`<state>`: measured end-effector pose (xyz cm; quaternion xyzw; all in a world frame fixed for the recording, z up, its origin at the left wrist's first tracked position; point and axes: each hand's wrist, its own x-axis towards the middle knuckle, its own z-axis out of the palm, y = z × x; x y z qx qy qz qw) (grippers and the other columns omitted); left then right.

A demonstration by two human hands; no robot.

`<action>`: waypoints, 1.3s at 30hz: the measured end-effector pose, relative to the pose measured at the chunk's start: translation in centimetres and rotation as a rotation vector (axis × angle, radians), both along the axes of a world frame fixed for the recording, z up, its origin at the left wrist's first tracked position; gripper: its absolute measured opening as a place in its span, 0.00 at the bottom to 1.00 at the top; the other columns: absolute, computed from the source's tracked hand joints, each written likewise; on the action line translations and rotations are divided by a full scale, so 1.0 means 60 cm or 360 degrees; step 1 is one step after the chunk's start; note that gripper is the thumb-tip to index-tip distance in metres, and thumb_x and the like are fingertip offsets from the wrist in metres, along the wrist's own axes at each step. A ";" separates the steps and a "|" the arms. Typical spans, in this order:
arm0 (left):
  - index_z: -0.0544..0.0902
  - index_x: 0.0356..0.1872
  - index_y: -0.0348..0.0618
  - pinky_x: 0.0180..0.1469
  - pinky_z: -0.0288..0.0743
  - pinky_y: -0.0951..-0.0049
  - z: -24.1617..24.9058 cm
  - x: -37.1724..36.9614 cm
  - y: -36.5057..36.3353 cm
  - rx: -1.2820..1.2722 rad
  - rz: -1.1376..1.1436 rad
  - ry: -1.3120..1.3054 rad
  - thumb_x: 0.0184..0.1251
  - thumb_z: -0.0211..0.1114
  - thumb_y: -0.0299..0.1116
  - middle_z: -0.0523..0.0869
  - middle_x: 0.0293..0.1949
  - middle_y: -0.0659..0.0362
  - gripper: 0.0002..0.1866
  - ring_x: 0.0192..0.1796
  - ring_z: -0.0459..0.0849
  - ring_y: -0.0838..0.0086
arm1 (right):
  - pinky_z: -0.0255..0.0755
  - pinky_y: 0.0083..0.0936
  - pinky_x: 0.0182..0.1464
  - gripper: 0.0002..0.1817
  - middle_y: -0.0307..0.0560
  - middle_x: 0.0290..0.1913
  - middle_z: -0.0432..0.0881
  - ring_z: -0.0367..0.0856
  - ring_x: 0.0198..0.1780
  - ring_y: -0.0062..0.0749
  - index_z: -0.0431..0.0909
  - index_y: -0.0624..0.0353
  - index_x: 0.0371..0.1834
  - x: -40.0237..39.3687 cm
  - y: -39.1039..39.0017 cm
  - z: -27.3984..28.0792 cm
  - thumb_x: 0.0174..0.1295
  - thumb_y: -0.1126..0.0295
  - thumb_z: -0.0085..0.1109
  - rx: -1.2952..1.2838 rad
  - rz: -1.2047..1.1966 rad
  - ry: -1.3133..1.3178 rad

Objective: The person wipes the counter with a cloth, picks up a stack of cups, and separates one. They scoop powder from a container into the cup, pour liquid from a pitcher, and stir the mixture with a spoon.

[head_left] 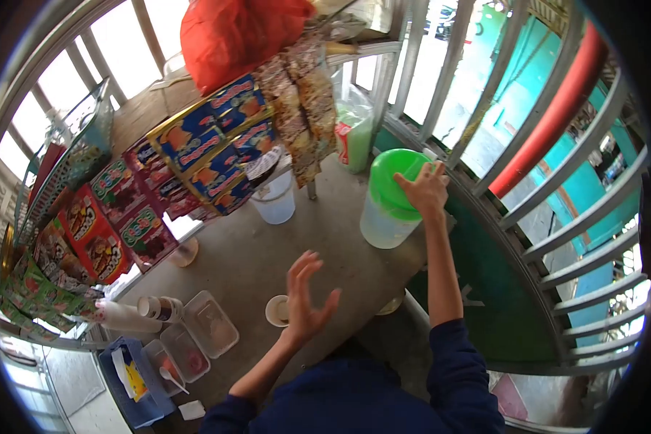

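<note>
My right hand (425, 189) is on the green lid (396, 181) of a translucent plastic container, its fingers bent over the lid's right side. The container (385, 226) stands upright on the grey table (231, 267) and looks pale inside. My left hand (309, 298) is raised above the table with its fingers apart and nothing in it. Just left of that hand is a small white cup (277, 310); what it holds is too small to tell.
Snack sachets (210, 145) hang over the table's far left side. Behind the lidded container stands a bag of green stuff (354, 130). Open plastic boxes (210, 324), stacked cups (126, 317) and a blue basket (148, 409) sit at left. Metal bars (513, 130) line the right.
</note>
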<state>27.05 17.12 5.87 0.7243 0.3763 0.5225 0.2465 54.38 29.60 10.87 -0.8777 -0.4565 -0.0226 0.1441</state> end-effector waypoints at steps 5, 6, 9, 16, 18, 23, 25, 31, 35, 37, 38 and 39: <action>0.67 0.57 0.33 0.59 0.66 0.60 -0.014 0.177 0.117 -0.0192 -0.0229 -0.0151 0.58 0.66 0.31 0.72 0.53 0.45 0.27 0.57 0.71 0.51 | 0.70 0.44 0.57 0.48 0.55 0.67 0.56 0.63 0.63 0.57 0.63 0.66 0.63 0.000 0.001 0.001 0.49 0.35 0.56 -0.0014 0.0026 0.0066; 0.67 0.57 0.33 0.59 0.66 0.60 -0.019 0.195 0.129 -0.0188 -0.0261 -0.0149 0.58 0.66 0.31 0.72 0.53 0.45 0.27 0.57 0.71 0.51 | 0.70 0.44 0.57 0.48 0.55 0.67 0.56 0.63 0.63 0.57 0.63 0.66 0.63 -0.001 -0.002 -0.003 0.49 0.35 0.56 -0.0008 -0.0005 0.0065; 0.65 0.62 0.38 0.51 0.75 0.62 -0.030 0.240 0.160 0.0050 -0.0090 -0.0090 0.57 0.68 0.31 0.72 0.54 0.49 0.32 0.57 0.73 0.57 | 0.73 0.43 0.54 0.48 0.54 0.67 0.55 0.62 0.63 0.57 0.64 0.66 0.61 -0.001 0.000 -0.002 0.47 0.34 0.57 0.0031 -0.0002 0.0057; 0.69 0.62 0.38 0.48 0.78 0.65 -0.066 0.230 0.175 0.0091 0.0001 -0.0131 0.55 0.69 0.26 0.75 0.54 0.49 0.31 0.54 0.77 0.60 | 0.69 0.51 0.55 0.50 0.55 0.67 0.54 0.59 0.65 0.58 0.63 0.69 0.62 0.004 0.002 -0.002 0.46 0.36 0.59 0.0043 0.0049 0.0199; 0.71 0.60 0.38 0.47 0.78 0.65 -0.060 0.229 0.177 0.0074 -0.0026 -0.0162 0.54 0.69 0.27 0.76 0.53 0.49 0.30 0.53 0.78 0.60 | 0.68 0.53 0.55 0.50 0.55 0.66 0.54 0.59 0.65 0.58 0.63 0.69 0.61 0.004 0.001 -0.002 0.46 0.36 0.60 0.0054 0.0046 0.0188; 0.76 0.54 0.32 0.50 0.76 0.64 -0.052 0.225 0.181 0.0110 0.0034 -0.0133 0.54 0.70 0.32 0.79 0.49 0.48 0.26 0.50 0.81 0.58 | 0.73 0.48 0.51 0.48 0.54 0.65 0.56 0.63 0.61 0.54 0.65 0.67 0.59 0.004 0.005 -0.009 0.46 0.35 0.59 0.0034 0.0020 0.0033; 0.76 0.53 0.33 0.48 0.77 0.64 -0.051 0.225 0.179 0.0082 0.0027 -0.0148 0.54 0.70 0.32 0.80 0.48 0.48 0.25 0.48 0.82 0.58 | 0.73 0.48 0.52 0.47 0.54 0.65 0.56 0.64 0.61 0.54 0.65 0.67 0.59 0.004 0.004 -0.008 0.47 0.36 0.59 0.0035 0.0029 0.0031; 0.76 0.53 0.35 0.44 0.79 0.64 -0.059 0.228 0.180 0.0136 0.0037 -0.0162 0.54 0.70 0.31 0.80 0.46 0.49 0.24 0.45 0.83 0.58 | 0.67 0.55 0.55 0.51 0.57 0.67 0.53 0.60 0.64 0.59 0.62 0.70 0.62 0.019 0.006 -0.005 0.46 0.36 0.60 -0.0005 0.0177 0.0150; 0.76 0.53 0.35 0.44 0.79 0.64 -0.060 0.225 0.182 0.0138 0.0050 -0.0118 0.54 0.70 0.33 0.80 0.45 0.50 0.25 0.46 0.83 0.58 | 0.68 0.52 0.56 0.51 0.59 0.67 0.54 0.61 0.64 0.59 0.63 0.70 0.62 0.032 0.009 -0.013 0.45 0.35 0.60 0.0005 0.0253 0.0107; 0.76 0.53 0.35 0.44 0.79 0.64 -0.057 0.223 0.181 0.0125 0.0046 -0.0121 0.54 0.70 0.33 0.80 0.46 0.50 0.25 0.46 0.83 0.58 | 0.69 0.49 0.56 0.51 0.60 0.67 0.54 0.62 0.63 0.58 0.63 0.70 0.62 0.034 0.008 -0.010 0.45 0.36 0.60 0.0007 0.0290 0.0078; 0.76 0.54 0.35 0.44 0.79 0.64 -0.057 0.223 0.181 0.0112 0.0033 -0.0123 0.54 0.70 0.33 0.80 0.46 0.50 0.25 0.46 0.83 0.58 | 0.69 0.49 0.56 0.51 0.60 0.67 0.54 0.62 0.63 0.58 0.63 0.70 0.62 0.036 0.009 -0.011 0.45 0.36 0.60 0.0007 0.0294 0.0076; 0.76 0.54 0.35 0.44 0.79 0.64 -0.058 0.223 0.181 0.0111 0.0035 -0.0124 0.54 0.70 0.33 0.80 0.46 0.50 0.25 0.46 0.83 0.58 | 0.69 0.49 0.56 0.51 0.59 0.67 0.55 0.62 0.63 0.58 0.63 0.70 0.62 0.037 0.009 -0.013 0.44 0.36 0.61 0.0025 0.0307 0.0061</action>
